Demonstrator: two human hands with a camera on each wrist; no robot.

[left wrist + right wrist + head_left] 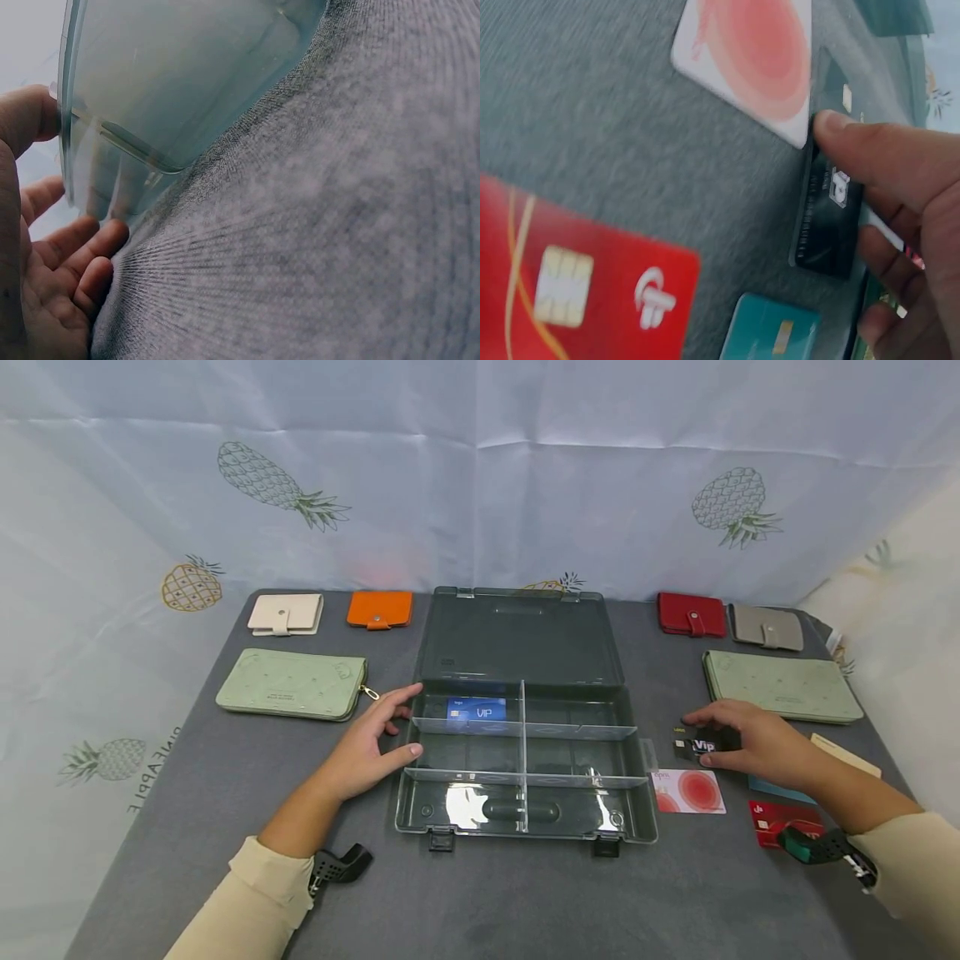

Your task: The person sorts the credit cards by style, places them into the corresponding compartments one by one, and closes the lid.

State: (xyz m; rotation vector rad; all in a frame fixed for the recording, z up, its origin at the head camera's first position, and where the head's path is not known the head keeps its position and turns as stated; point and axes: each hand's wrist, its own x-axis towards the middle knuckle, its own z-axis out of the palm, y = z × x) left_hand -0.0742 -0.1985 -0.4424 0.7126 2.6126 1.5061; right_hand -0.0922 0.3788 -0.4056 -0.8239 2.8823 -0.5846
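Observation:
A dark translucent divided box (525, 839) lies open in the middle of the table, a blue VIP card (480, 708) in its back left compartment. My left hand (372, 739) rests against the box's left side, thumb and index finger touching the rim, the other fingers relaxed outside. To the right of the box, my right hand (750, 739) pinches a black VIP card (829, 217) by its long edges, thumb on the near one. Close by lie a pink-and-white card (690, 792), a red card (783, 821) and a teal card (769, 330), the teal one partly under the right forearm.
On the left are a cream wallet (285, 613), an orange wallet (379, 608) and a long green wallet (292, 683). A red wallet (691, 614), a grey wallet (767, 627) and another green wallet (787, 683) lie right. A beige card (847, 755) shows behind the right forearm.

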